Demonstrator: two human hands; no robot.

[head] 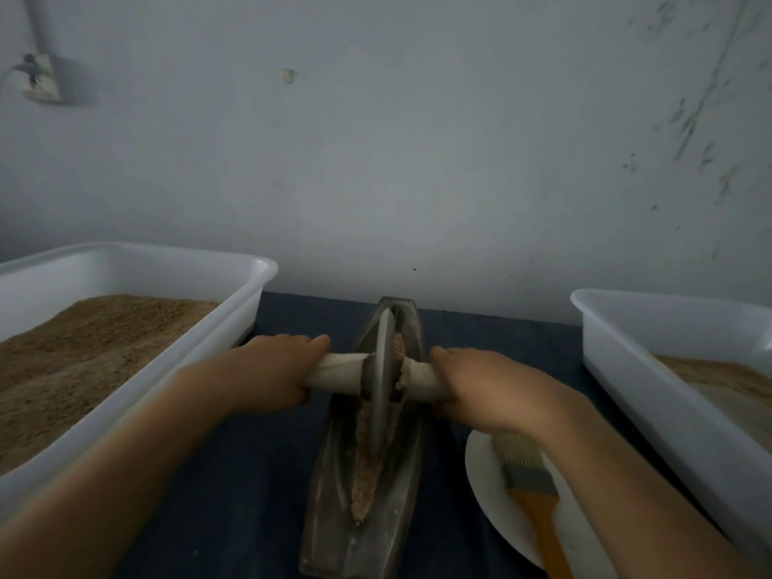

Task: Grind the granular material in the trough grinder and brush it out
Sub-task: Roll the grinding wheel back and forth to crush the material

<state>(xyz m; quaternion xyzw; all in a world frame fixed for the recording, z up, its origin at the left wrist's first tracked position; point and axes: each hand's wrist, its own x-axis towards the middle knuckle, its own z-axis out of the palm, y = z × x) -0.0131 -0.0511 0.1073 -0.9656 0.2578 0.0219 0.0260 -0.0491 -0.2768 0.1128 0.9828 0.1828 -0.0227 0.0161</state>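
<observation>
Trough grinder (367, 474) lies lengthwise on a dark blue cloth (234, 495), near the middle of the table, its far tip close to a pale wall (417, 140). Boat-shaped, dark metal, dusty along the rims. Brownish granular material (365, 465) fills the groove in a narrow strip, running from under the wheel toward the near end; some clings to the wheel's right face.

Grinding wheel (382, 369), a thin metal disc, stands upright in the groove toward the far half. Pale wooden axle (340, 369) runs through it crosswise. Left hand (273, 367) grips the left end of the axle, fingers curled round it, thumb lying along the top. Right hand (488, 382) grips the right end likewise, fingers wrapped under.

Left of the grinder: white plastic tub (234, 323), holding a deep bed of tan grain. Right: second white tub (635, 390), with a thinner layer of paler powder.

White plate (484, 478) sits just beside the grinder's right side, partly under the right forearm. On it, a brush (530, 486) with pale bristles, grey ferrule, orange handle pointing toward the viewer.
</observation>
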